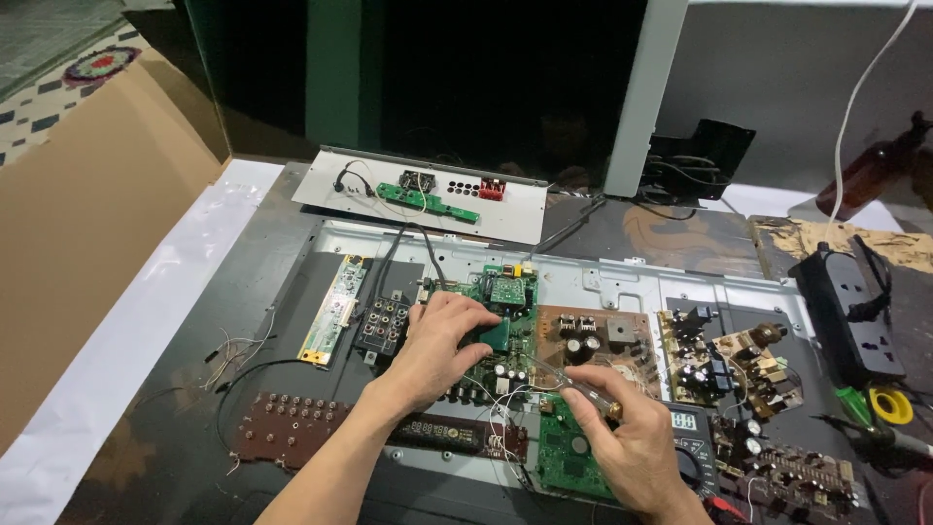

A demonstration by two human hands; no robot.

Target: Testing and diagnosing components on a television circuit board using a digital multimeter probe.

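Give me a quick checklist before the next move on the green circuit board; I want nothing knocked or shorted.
1. Left hand steadying the green main circuit board: ok, fingers rest on its middle.
2. Right hand gripping the clear-handled slim tool: ok, held near its rear end, tip pointing toward the board.
3. Tool tip contact point: cannot tell, the tip is hidden among components.
4. Yellow-dialled digital multimeter within reach: ok, it lies just under the right hand.
5. Loose thin wires near the dark display strip: not ok, they trail across the work area.
6. Power to the board: cannot tell.
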